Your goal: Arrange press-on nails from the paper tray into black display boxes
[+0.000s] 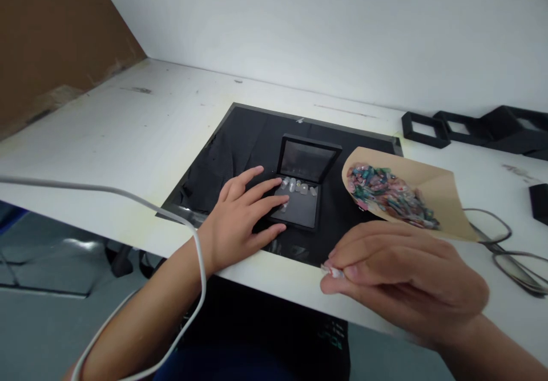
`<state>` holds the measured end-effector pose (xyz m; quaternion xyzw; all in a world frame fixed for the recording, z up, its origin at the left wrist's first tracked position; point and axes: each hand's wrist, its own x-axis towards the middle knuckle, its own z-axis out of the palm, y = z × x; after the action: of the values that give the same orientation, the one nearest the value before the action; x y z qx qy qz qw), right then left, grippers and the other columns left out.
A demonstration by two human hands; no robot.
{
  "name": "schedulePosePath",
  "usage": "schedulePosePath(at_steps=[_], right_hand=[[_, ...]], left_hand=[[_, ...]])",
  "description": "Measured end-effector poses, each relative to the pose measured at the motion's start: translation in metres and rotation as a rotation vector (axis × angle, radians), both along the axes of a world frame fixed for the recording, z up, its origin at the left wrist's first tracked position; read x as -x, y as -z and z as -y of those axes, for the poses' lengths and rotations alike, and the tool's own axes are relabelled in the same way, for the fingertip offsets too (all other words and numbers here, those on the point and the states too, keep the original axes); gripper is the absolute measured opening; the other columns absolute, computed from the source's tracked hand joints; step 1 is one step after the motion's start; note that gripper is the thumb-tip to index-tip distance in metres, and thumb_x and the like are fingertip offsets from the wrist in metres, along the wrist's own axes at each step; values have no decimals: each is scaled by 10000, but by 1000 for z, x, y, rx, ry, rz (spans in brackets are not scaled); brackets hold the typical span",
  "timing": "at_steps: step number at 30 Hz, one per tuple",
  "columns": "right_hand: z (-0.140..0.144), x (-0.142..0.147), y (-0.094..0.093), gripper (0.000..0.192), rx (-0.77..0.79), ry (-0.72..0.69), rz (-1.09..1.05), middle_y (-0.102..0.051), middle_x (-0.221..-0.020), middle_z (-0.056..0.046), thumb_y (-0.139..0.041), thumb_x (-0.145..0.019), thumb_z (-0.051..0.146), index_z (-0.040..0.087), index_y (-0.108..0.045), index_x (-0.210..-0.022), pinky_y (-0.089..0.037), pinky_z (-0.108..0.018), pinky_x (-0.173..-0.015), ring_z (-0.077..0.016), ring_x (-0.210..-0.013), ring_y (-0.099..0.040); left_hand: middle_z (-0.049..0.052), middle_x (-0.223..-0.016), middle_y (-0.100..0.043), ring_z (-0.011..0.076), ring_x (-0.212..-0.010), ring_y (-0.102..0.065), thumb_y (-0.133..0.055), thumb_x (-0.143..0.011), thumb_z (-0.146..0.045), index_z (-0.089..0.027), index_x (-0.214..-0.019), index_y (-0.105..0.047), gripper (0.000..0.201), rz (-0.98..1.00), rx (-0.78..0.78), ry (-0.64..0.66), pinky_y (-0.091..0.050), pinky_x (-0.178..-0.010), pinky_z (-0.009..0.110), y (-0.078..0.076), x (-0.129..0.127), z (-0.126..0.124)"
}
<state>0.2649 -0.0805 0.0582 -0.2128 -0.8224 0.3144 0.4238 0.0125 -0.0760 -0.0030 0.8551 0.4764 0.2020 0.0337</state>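
A small black hinged case (pixel 299 212) stands with its clear-windowed lid (pixel 308 159) raised. Along the upper edge of its grey base runs a row of press-on nails (pixel 293 185), pale and decorated. Another small nail lies at the left side, partly hidden by fingers. My left hand (pixel 240 215) is open, fingers spread, its fingertips at the case's left edge. Nearer to me on the right, my right hand (pixel 398 278) pinches a small whitish press-on nail (pixel 333 271) with reddish marks between thumb and fingers, apart from the case.
Right of the case, a tan paper holder (pixel 440 192) carries a heap of multicoloured press-on nails (pixel 389 195). Eyeglasses (pixel 500 249) lie beside it. Black frames (pixel 426 129) line the back right. A black mat (pixel 252 135) lies underneath, and a white cable (pixel 128 195) crosses my left forearm.
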Motion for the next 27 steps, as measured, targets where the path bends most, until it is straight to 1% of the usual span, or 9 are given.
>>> schedulePosePath(at_steps=[4, 7, 10, 12, 16, 19, 21, 23, 27], right_hand=[[-4, -1, 4, 254, -26, 37, 6, -782, -778, -13, -727, -842, 41, 255, -740, -979, -623, -270, -601, -161, -668, -739], [-7, 0, 11, 219, -46, 108, 28, -777, -785, -6, -711, -857, 52, 253, -730, -942, -606, -260, -614, -153, -689, -732], [-11, 1, 20, 137, -77, 202, 106, -759, -757, 5, -718, -882, 108, 244, -699, -884, -572, -270, -628, -146, -674, -709], [-14, 2, 25, 103, -106, 230, 163, -754, -757, 2, -719, -895, 147, 237, -683, -862, -552, -286, -652, -150, -678, -698], [-16, 3, 32, 48, -166, 174, 336, -735, -758, -12, -700, -931, 250, 209, -714, -911, -488, -288, -615, -152, -672, -660], [-11, 8, 35, 213, -215, 105, 538, -709, -747, -9, -690, -946, 379, 193, -749, -1032, -429, -292, -575, -153, -659, -632], [-8, 11, 38, 262, -223, 37, 647, -704, -753, -5, -672, -956, 415, 204, -756, -1087, -416, -299, -587, -160, -674, -629], [-5, 14, 41, 260, -201, -10, 699, -701, -759, -4, -648, -974, 409, 217, -764, -1105, -410, -298, -606, -161, -691, -628], [-4, 17, 47, 236, -158, -8, 668, -675, -741, 3, -597, -1009, 367, 237, -791, -1043, -368, -287, -601, -142, -667, -586]], left_hand=[[56, -1533, -540, 367, -1496, -318, -612, -961, -428, -245, -1367, -616, 446, -5, 3, -3, -339, -1150, 557, 0, 0, 0], [55, -1533, -540, 369, -1495, -315, -625, -954, -448, -245, -1377, -602, 470, 0, 4, -15, -333, -1148, 563, 0, 0, 0], [61, -1533, -539, 374, -1496, -309, -646, -940, -478, -243, -1371, -602, 494, 10, 8, -26, -324, -1149, 575, 0, 1, 0], [63, -1528, -543, 374, -1498, -304, -644, -941, -483, -243, -1358, -611, 482, 20, 6, -29, -315, -1155, 577, 1, 2, 0], [57, -1525, -546, 367, -1503, -298, -593, -974, -416, -256, -1334, -632, 396, 38, 17, -24, -303, -1166, 572, 1, 2, 0], [55, -1533, -536, 361, -1499, -306, -587, -961, -346, -252, -1349, -619, 400, 44, 31, -18, -304, -1169, 570, -1, 2, 1], [50, -1535, -533, 355, -1493, -316, -605, -928, -304, -250, -1360, -606, 436, 43, 38, -20, -303, -1174, 564, -2, 1, 2], [47, -1531, -536, 349, -1488, -323, -613, -900, -278, -246, -1351, -609, 452, 39, 36, -25, -298, -1179, 559, -2, 0, 2], [58, -1530, -536, 352, -1489, -322, -607, -893, -287, -228, -1337, -614, 447, 30, 14, -37, -296, -1181, 558, -1, 1, 1]])
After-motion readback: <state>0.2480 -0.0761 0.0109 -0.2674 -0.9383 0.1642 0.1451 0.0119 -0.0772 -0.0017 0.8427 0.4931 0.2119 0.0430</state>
